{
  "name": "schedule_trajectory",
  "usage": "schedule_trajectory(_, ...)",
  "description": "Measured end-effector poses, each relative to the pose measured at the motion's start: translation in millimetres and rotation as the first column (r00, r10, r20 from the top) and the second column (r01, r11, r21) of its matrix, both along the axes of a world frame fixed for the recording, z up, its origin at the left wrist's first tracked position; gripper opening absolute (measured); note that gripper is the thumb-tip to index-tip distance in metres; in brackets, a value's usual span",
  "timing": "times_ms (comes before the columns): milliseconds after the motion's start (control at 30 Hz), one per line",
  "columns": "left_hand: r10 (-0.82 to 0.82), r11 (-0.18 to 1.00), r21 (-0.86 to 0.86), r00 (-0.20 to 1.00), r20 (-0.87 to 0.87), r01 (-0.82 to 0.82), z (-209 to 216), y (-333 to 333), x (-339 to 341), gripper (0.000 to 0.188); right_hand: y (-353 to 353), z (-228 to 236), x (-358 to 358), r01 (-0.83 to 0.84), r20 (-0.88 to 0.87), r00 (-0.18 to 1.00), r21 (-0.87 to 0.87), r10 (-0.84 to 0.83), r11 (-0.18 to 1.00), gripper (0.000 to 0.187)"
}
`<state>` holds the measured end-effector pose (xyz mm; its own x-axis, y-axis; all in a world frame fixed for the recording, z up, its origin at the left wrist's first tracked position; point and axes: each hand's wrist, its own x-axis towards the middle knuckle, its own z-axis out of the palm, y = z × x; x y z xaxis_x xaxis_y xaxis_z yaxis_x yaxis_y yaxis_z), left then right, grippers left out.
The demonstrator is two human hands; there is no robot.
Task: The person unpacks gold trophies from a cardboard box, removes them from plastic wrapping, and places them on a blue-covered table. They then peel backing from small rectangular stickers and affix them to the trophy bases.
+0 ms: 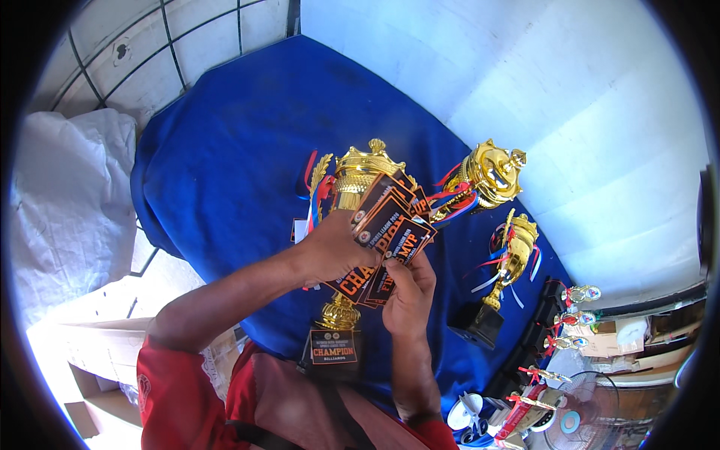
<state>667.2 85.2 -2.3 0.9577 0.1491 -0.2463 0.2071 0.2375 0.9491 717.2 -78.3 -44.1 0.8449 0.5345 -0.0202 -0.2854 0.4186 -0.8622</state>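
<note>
My left hand [330, 247] and my right hand [409, 289] both grip a fanned stack of black printed cards [390, 225] with orange and white lettering. My right thumb presses on the lower cards, while my left fingers are mostly hidden behind or under the stack. Just beyond the cards stands a large gold trophy cup [364, 163] with red, blue and white ribbons. The cards and my hands cover its middle. Its gold stem shows below them, and a similar black card [334, 348] sits on the front of its base.
The trophies stand on a blue cloth-covered table [232, 150]. To the right are a second gold trophy [491, 176] and a third [517, 247] on a black base. Small trophies [574, 319], a fan [581, 420] and scissors [474, 429] are at lower right. An open cardboard box [105, 397] lies lower left.
</note>
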Motion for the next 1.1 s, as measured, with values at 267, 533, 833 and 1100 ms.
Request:
schedule_trajectory(267,0.241,0.904,-0.365,0.97,0.007,-0.222,-5,-10,-7,0.037,0,7,6,-0.115,0.102,0.986,-0.131,0.129,0.985,0.03)
schedule_trajectory(533,0.216,0.758,-0.612,0.973,-0.087,-0.223,-6,6,-26,0.034,2,13,7,-0.2,-0.123,0.973,-0.046,0.194,0.979,0.036)
schedule_trajectory(833,0.12,0.839,-0.531,0.992,-0.025,-0.115,-4,27,-33,0.027,-5,-1,18,-0.264,-0.303,0.863,0.412,0.404,0.872,0.021)
schedule_trajectory(1100,0.034,0.904,-0.427,0.999,0.008,-0.028,-2,34,-29,0.026,-7,-9,16,-0.269,-0.076,0.935,0.483,0.346,0.833,0.017)
